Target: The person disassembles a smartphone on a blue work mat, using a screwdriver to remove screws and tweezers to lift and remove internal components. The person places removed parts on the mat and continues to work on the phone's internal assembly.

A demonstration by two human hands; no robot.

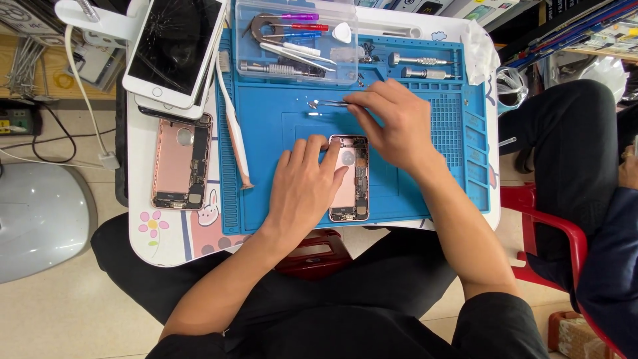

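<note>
Fingers (355, 101) of the right hand (392, 123) pinch tweezers (327, 104) above the open phone (350, 177) on the blue mat (279, 113). Left hand (307, 186) lies flat, steadying the phone. Risk: a loosened pinch could let the tweezer tips scratch exposed parts.

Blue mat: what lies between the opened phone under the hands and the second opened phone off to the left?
In the head view, a toothbrush lies lengthwise between the opened phone and the second opened phone, along the blue mat edge.
</note>
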